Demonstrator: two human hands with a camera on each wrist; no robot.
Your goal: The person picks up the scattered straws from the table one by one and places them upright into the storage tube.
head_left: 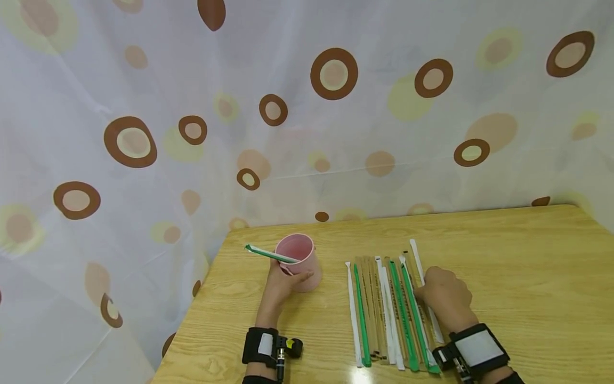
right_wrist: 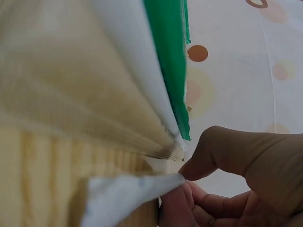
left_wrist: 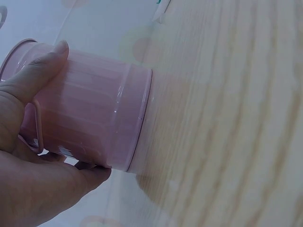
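On the wooden desk (head_left: 503, 256), a right hand (head_left: 443, 298) pinched one wrapped straw (head_left: 422, 277) from the row: light, flimsy, likely best held mid-length. Beside it, the left hand (head_left: 283, 280) gripped a pink cup (head_left: 301, 261) holding a green straw (head_left: 268, 254).

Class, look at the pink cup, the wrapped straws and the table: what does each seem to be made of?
Pink cup: probably painted metal; faint sheen, rolled base seam, thin wire handle. Wrapped straws: thin paper sleeves, matte white, green or tan, with a creased end by the right hand. Table: wood or wood-look laminate, light grain, slight gloss.
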